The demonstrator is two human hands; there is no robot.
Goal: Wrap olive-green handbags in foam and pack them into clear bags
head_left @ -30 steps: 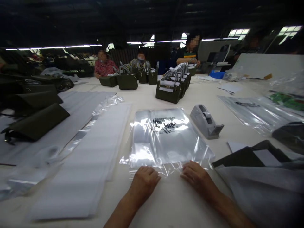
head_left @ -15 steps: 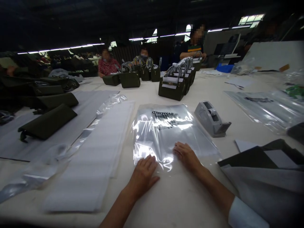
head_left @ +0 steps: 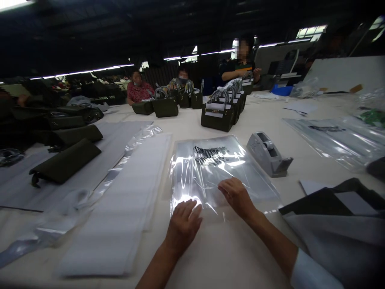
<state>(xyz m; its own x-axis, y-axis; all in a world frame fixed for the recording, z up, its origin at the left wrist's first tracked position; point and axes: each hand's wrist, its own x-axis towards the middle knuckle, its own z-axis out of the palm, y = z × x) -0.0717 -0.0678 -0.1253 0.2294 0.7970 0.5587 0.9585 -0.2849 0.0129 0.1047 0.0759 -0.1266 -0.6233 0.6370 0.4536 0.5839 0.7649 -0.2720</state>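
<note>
A clear plastic bag [head_left: 210,168] with black print lies flat on the white table [head_left: 228,253] in front of me. My left hand [head_left: 183,224] rests flat on the bag's near left corner, fingers stretched out. My right hand [head_left: 236,194] lies on the bag's near middle with its fingers curled down, seemingly pinching the film. A grey tape dispenser [head_left: 267,154] stands just right of the bag.
A stack of white sheets [head_left: 120,208] lies to the left, with dark flat pouches [head_left: 66,160] beyond. Rows of dark handbags [head_left: 219,112] stand further back, where several people sit. More plastic bags [head_left: 337,136] and a dark folded piece [head_left: 327,200] lie to the right.
Both hands slid forward from the bag's near edge onto the bag. The right hand moved furthest, up to the bag's middle.
</note>
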